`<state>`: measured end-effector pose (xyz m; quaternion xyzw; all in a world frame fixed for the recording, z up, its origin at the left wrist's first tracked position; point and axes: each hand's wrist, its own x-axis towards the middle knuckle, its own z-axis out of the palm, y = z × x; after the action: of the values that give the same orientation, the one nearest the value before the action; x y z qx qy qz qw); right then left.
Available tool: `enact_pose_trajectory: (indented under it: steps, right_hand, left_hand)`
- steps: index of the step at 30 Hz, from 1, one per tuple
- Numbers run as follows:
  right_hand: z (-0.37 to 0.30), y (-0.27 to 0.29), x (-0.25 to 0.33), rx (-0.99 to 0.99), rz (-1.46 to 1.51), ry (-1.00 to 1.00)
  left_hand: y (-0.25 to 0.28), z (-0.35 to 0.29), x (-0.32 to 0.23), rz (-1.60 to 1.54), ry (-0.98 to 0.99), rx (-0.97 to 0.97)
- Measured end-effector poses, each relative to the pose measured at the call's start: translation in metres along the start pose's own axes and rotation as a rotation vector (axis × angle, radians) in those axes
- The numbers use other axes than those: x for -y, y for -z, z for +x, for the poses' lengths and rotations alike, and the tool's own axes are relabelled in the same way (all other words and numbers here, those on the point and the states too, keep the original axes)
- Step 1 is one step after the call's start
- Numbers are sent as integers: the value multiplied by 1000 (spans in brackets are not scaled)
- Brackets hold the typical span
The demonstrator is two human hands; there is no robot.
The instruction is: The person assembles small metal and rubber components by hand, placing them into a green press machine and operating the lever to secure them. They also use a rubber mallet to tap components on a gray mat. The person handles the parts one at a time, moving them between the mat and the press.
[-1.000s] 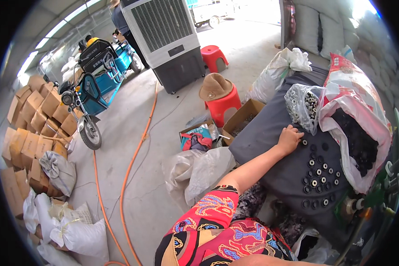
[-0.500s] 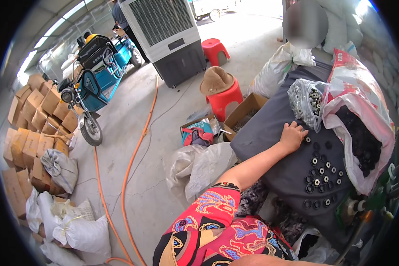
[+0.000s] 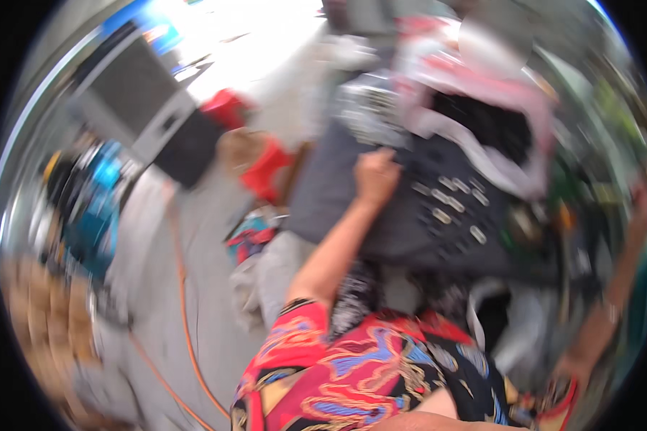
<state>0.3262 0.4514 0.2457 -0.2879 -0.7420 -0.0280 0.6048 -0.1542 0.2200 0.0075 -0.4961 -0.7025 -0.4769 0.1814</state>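
Blurred by motion, my left hand (image 3: 377,174) rests over the dark grey cloth surface (image 3: 320,190), just below a clear plastic bag (image 3: 370,111) of small round parts. Its fingers look curled in; whatever they may hold is hidden. Right of it, several small ring-shaped parts (image 3: 442,214), some dark and some with pale centres, lie spread on the cloth. At the far right rim, my right hand (image 3: 638,197) shows only as a smear, with the bare arm running up from a red-edged sleeve. What it touches cannot be made out.
Behind the rings stands an open white and red sack (image 3: 539,154) with black contents. Green machinery (image 3: 525,226) is at the right. On the left are red stools (image 3: 266,172), a grey air cooler (image 3: 133,97), an orange hose (image 3: 183,294) and stacked cartons (image 3: 50,309).
My view has swung right, so the scene sits further left and is smeared. My left hand's spread fingers now look curled. My right arm has come into view at the right rim.
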Motion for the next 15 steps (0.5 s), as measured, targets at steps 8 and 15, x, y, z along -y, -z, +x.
enact_pose_trajectory:
  steps: [8, 15]
  right_hand:
    - [7, -25, 76, -40, 586, -296]
    - [18, -17, 67, -92, 630, -380]
  left_hand:
    - [-59, -33, -170, -520, 17, 368]
    - [-125, -46, -226, -425, -92, 423]
